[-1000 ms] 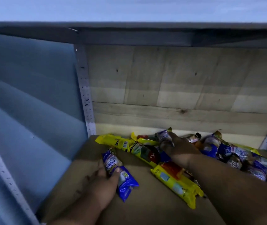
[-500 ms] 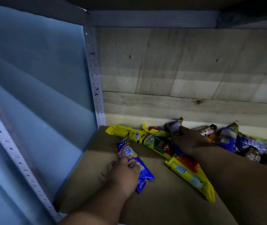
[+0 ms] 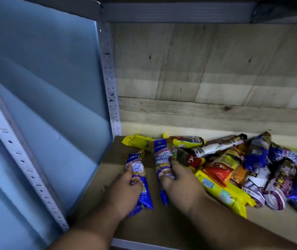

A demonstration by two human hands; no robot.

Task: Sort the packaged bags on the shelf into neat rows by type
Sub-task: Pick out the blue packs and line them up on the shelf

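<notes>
Two blue bags lie side by side on the brown shelf board [image 3: 162,230] near its left side. My left hand [image 3: 126,192] rests on the left blue bag [image 3: 137,168], fingers pressing on its middle. My right hand [image 3: 178,184] grips the second blue bag [image 3: 161,156], which lies parallel just to the right. A jumbled pile of bags [image 3: 252,168] fills the right of the shelf: a yellow bag [image 3: 223,193] at the front, a red and orange bag [image 3: 221,170] on top, and blue and purple ones further right.
A blue metal side panel [image 3: 54,105] with a perforated upright [image 3: 109,82] closes the left. Wooden planks [image 3: 207,78] form the back wall. Another yellow bag [image 3: 137,141] lies in the back left corner. A metal lip [image 3: 135,245] edges the shelf's front.
My right hand has come out of the pile with a second blue bag and set it beside the first. My left hand stays on the first blue bag.
</notes>
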